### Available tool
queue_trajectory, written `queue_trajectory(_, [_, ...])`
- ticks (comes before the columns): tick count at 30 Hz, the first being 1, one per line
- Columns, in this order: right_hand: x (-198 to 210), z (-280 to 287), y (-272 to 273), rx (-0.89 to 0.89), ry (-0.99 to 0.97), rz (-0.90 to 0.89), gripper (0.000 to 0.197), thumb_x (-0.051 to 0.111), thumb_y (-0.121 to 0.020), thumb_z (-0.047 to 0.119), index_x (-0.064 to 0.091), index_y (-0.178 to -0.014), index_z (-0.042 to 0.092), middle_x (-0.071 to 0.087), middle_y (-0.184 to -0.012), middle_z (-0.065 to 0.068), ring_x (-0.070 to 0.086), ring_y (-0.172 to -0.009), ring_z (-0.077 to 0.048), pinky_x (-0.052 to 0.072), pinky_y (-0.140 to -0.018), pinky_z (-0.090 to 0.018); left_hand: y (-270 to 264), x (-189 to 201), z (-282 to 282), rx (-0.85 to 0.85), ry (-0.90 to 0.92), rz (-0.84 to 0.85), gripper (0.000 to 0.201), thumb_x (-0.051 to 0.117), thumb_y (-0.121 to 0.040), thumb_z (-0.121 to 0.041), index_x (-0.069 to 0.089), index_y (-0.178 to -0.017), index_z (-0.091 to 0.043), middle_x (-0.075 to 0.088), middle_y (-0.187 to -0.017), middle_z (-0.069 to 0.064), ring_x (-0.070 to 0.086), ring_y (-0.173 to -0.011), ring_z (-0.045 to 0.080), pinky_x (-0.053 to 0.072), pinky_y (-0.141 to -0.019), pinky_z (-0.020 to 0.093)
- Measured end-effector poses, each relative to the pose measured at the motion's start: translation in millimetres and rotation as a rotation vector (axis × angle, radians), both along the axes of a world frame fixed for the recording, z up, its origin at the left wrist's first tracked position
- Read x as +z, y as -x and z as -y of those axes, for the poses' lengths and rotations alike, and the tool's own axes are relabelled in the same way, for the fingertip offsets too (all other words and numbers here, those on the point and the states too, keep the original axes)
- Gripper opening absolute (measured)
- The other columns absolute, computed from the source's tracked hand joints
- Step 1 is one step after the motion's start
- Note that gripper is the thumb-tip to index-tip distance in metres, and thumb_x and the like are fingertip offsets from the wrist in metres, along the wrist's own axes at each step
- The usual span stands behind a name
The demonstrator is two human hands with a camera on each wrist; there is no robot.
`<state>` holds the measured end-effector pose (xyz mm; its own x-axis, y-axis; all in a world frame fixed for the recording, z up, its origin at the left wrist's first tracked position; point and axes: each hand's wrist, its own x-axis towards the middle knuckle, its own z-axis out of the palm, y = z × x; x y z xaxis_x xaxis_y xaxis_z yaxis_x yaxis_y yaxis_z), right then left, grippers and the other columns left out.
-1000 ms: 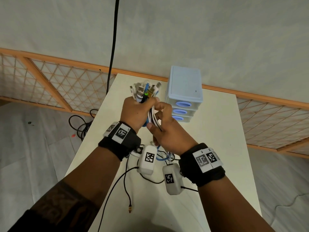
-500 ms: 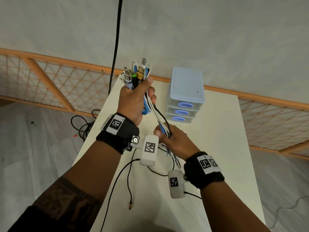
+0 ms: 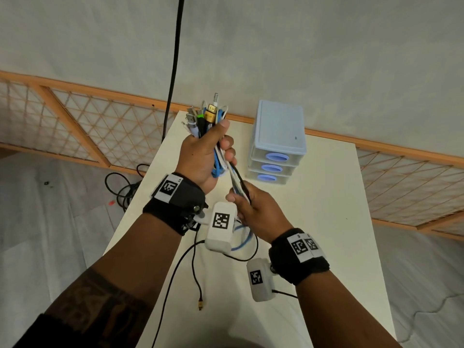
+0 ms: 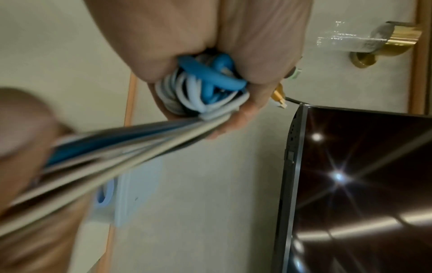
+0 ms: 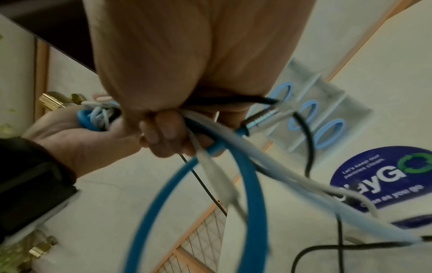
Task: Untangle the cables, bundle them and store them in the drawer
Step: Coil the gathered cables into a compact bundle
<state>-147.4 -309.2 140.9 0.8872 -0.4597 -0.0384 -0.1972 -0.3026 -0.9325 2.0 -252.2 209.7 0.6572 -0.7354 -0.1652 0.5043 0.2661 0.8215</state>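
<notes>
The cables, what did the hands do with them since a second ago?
The left hand lifted the plug ends of the cables up and away. The right hand slid down the cables toward the person, pulling the strands straight between the hands. Both hands kept holding on. The drawer unit stayed shut in the same spot on the table.

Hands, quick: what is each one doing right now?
Left hand: gripping the cable bundle near its plugs.
Right hand: gripping the same cables' trailing strands.

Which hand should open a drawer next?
Probably the right hand: it is nearer the closed drawers and only grips the cables' loose tails, while the left hand clamps the gathered plug ends.
</notes>
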Motion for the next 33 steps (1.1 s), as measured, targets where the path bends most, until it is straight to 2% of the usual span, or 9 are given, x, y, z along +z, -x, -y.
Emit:
queue_trajectory(4, [1, 4, 11, 0.050, -0.174, -0.082, 0.036, 0.065, -0.099, 0.030, 0.051, -0.068, 0.018, 0.047, -0.056, 0.007, 0.039, -0.051, -0.010, 0.037, -0.053, -0.025, -16, -3, -8, -0.069, -0.136, 0.062, 0.023, 0.066, -0.098, -0.020, 0.060, -0.076, -0.019, 0.045, -0.051, -0.005, 0.041, -0.039, 0.011, 0.043, -0.048, 0.025])
queue_trajectory(8, [13, 18, 16, 0.076, -0.039, -0.130, 0.044, 0.071, -0.088, 0.053, 0.059, -0.075, 0.013, 0.048, -0.067, -0.010, 0.047, -0.064, -0.018, 0.048, -0.066, -0.045, -27, -8, -19, -0.143, -0.277, 0.130, 0.017, 0.071, -0.095, -0.021, 0.061, -0.081, -0.019, 0.043, -0.052, -0.004, 0.038, -0.040, 0.011, 0.042, -0.049, 0.027])
queue_trajectory(11, [25, 26, 18, 0.092, 0.038, -0.127, 0.028, 0.072, -0.092, 0.042, 0.068, -0.085, 0.015, 0.059, -0.075, -0.017, 0.052, -0.065, -0.015, 0.049, -0.066, -0.036, -28, -11, -27, -0.221, -0.402, 0.281, 0.017, 0.078, -0.090, -0.028, 0.064, -0.086, -0.019, 0.042, -0.056, -0.001, 0.038, -0.044, 0.014, 0.044, -0.050, 0.027])
queue_trajectory(16, [41, 31, 11, 0.033, 0.090, -0.028, 0.002, 0.074, -0.092, 0.023, 0.074, -0.092, 0.021, 0.072, -0.083, 0.007, 0.064, -0.075, -0.001, 0.046, -0.068, -0.010, -18, -11, -33, -0.492, -0.466, 0.543, 0.036, 0.084, -0.072, -0.040, 0.066, -0.085, -0.012, 0.055, -0.060, 0.002, 0.046, -0.048, 0.014, 0.047, -0.051, 0.026])
queue_trajectory(20, [40, 34, 5, 0.022, 0.135, 0.007, 0.015, 0.074, -0.092, 0.014, 0.077, -0.098, 0.027, 0.073, -0.085, 0.020, 0.067, -0.082, 0.001, 0.047, -0.072, -0.009, -10, -8, -32, -0.676, -0.499, 0.707, 0.036, 0.093, -0.065, -0.043, 0.074, -0.084, -0.019, 0.067, -0.067, 0.004, 0.055, -0.059, 0.020, 0.047, -0.059, 0.028])
queue_trajectory(24, [41, 34, 3, -0.017, 0.172, 0.002, 0.010, 0.079, -0.088, 0.016, 0.077, -0.086, 0.026, 0.066, -0.066, 0.028, 0.061, -0.065, 0.004, 0.043, -0.061, -0.009, -6, -10, -33, -0.717, -0.529, 0.705, 0.019, 0.092, -0.072, -0.021, 0.074, -0.077, -0.020, 0.068, -0.063, 0.007, 0.055, -0.055, 0.020, 0.048, -0.057, 0.029])
queue_trajectory(27, [43, 33, 2, -0.040, 0.159, -0.034, 0.006, 0.083, -0.084, 0.025, 0.083, -0.087, 0.020, 0.064, -0.060, 0.016, 0.052, -0.055, 0.000, 0.038, -0.054, -0.013, -7, -16, -32, -0.648, -0.643, 0.875, 0.020, 0.086, -0.073, -0.018, 0.073, -0.087, -0.011, 0.071, -0.074, 0.015, 0.060, -0.063, 0.018, 0.052, -0.064, 0.040])
queue_trajectory(29, [43, 34, 2, -0.022, 0.102, -0.072, 0.011, 0.081, -0.086, 0.030, 0.081, -0.091, 0.021, 0.066, -0.062, 0.012, 0.053, -0.055, -0.001, 0.044, -0.056, -0.020, -9, -17, -32, -0.589, -0.673, 0.905, 0.019, 0.083, -0.072, -0.015, 0.073, -0.088, -0.011, 0.071, -0.071, 0.007, 0.058, -0.059, 0.012, 0.050, -0.064, 0.033])
queue_trajectory(33, [40, 43, 15, -0.018, -0.068, -0.169, 0.028, 0.080, -0.086, 0.038, 0.067, -0.100, 0.018, 0.072, -0.073, -0.008, 0.066, -0.061, -0.018, 0.060, -0.067, -0.046, -23, -3, -34, -0.338, -0.679, 0.762, 0.015, 0.077, -0.078, -0.006, 0.067, -0.067, -0.007, 0.058, -0.050, -0.003, 0.050, -0.043, 0.009, 0.042, -0.049, 0.019])
